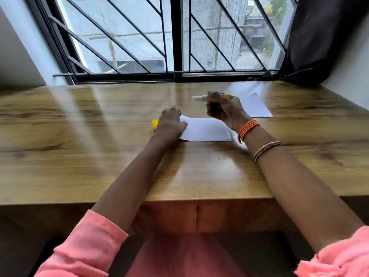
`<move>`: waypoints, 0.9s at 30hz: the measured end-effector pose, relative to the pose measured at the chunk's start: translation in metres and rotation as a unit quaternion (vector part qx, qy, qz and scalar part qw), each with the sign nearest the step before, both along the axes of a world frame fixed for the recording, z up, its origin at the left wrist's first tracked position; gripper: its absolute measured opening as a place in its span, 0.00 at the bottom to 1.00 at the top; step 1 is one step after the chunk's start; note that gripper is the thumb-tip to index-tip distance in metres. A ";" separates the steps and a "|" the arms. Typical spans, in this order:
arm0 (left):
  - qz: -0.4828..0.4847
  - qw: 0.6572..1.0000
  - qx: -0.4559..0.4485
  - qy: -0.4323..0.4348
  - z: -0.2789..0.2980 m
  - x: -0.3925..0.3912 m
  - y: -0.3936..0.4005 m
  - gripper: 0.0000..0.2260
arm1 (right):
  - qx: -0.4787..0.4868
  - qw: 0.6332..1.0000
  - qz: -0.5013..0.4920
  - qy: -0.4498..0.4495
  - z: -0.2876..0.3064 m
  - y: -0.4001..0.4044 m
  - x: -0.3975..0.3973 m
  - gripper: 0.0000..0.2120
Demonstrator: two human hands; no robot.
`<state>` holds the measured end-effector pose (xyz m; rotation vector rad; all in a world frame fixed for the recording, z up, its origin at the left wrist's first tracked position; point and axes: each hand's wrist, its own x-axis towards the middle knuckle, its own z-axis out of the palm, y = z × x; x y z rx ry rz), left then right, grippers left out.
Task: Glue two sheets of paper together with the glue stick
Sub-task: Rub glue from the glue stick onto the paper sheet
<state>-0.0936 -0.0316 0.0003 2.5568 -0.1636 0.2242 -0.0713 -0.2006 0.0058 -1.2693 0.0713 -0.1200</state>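
Note:
A white sheet of paper (pixel 207 129) lies flat on the wooden table (pixel 99 136). My left hand (pixel 171 122) presses down on its left end. My right hand (pixel 223 108) hovers above the sheet's far right part and grips an uncapped glue stick (pixel 199 98), held sideways with its white tip pointing left and its yellow base sticking out to the right. A second white sheet (pixel 255 106) lies farther back on the right, partly hidden by my right hand. The yellow cap (pixel 155 124) rests on the table just left of my left hand.
A barred window (pixel 175 37) runs along the table's far edge. A dark curtain (pixel 323 37) hangs at the back right corner. The table's front edge is close to my body.

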 end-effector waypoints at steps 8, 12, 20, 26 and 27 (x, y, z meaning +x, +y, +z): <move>-0.033 0.992 0.121 -0.016 -0.005 -0.004 0.008 0.16 | -0.097 0.993 0.064 -0.019 0.000 0.002 -0.004 0.05; -0.070 0.979 0.191 -0.010 -0.007 -0.016 0.023 0.15 | -0.234 0.968 0.066 -0.057 0.001 0.005 -0.003 0.06; -0.110 0.975 0.184 -0.057 -0.019 -0.026 0.031 0.15 | -0.403 0.908 0.042 -0.111 0.005 0.016 0.017 0.02; -0.109 0.986 0.122 -0.017 -0.023 -0.022 0.030 0.16 | -0.432 0.890 0.034 -0.143 0.003 0.022 0.022 0.06; -0.109 0.987 0.119 -0.014 -0.024 -0.022 0.029 0.17 | -0.436 0.887 0.034 -0.148 0.002 0.023 0.022 0.06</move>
